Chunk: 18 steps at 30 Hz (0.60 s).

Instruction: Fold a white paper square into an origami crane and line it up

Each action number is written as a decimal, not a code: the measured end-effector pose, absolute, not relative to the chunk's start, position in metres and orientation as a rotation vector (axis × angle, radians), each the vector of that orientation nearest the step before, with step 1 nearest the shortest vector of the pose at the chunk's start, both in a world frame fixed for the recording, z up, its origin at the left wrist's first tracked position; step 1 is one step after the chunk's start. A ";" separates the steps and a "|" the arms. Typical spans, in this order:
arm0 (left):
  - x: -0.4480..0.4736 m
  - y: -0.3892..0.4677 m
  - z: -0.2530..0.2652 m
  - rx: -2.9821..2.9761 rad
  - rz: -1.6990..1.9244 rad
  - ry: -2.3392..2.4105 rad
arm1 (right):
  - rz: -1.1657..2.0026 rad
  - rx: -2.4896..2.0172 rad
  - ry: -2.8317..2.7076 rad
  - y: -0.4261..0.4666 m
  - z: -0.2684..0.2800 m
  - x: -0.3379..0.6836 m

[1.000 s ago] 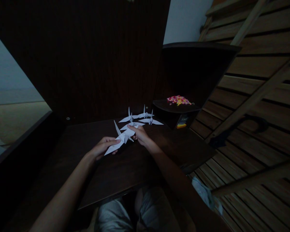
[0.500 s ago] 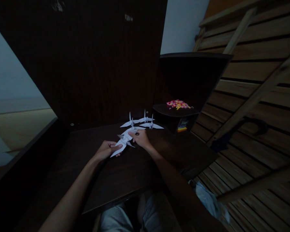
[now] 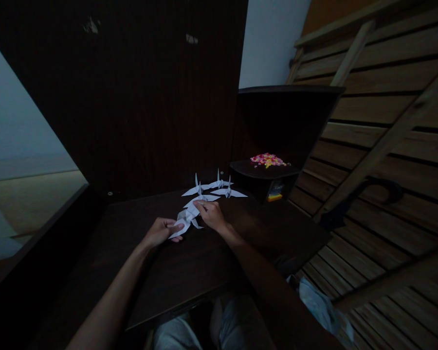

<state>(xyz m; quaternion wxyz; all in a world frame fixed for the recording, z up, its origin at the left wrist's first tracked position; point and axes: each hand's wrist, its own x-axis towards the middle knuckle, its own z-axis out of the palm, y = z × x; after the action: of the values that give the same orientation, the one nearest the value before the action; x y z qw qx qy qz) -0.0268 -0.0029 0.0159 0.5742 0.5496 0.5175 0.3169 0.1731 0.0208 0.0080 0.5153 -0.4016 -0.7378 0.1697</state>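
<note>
Between my two hands is a white origami paper crane (image 3: 186, 214), held just above the dark desk (image 3: 160, 277). My left hand (image 3: 163, 230) pinches its near-left wing, thumb on top and fingers beneath. With thumb and forefinger, my right hand (image 3: 210, 214) grips the far-right wing. Several finished-looking cranes stand right behind it: one crane (image 3: 200, 198) directly beyond my right fingers, another crane (image 3: 198, 188) farther left, a third crane (image 3: 219, 183) at the back, and a crane (image 3: 229, 192) to the right. My right fingers hide part of the held wing.
A corner shelf (image 3: 264, 170) at the right bears a pile of small pink, red and yellow pieces (image 3: 268, 160). Below it is a small yellow item (image 3: 275, 198). A tall dark panel (image 3: 149, 121) rises behind the desk; wooden slats (image 3: 379, 112) stand at the right.
The held crane's wings have been drawn slightly, and its body looks flatter and wider. Both hands keep their grip. The view has shifted a little.
</note>
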 end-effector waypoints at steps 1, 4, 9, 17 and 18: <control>-0.027 -0.003 0.015 1.271 0.753 1.205 | 0.398 -1.000 -1.762 0.021 0.008 0.173; -0.026 -0.001 0.013 1.207 0.820 1.166 | 0.323 -1.131 -1.658 0.021 0.012 0.178; -0.024 -0.001 0.016 1.085 0.943 1.113 | 0.317 -1.037 -1.762 0.011 0.022 0.189; -0.016 -0.003 0.013 1.058 0.939 1.008 | 0.199 -0.928 -1.935 -0.006 0.010 0.179; -0.015 -0.004 0.012 1.058 0.924 1.005 | 0.174 -0.918 -1.953 -0.007 0.009 0.180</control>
<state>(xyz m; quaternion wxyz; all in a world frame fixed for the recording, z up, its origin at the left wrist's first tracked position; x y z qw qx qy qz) -0.0147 -0.0035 0.0124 0.6499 0.4655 0.4422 0.4067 0.1798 -0.0073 0.0091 0.4692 -0.3746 -0.7966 0.0711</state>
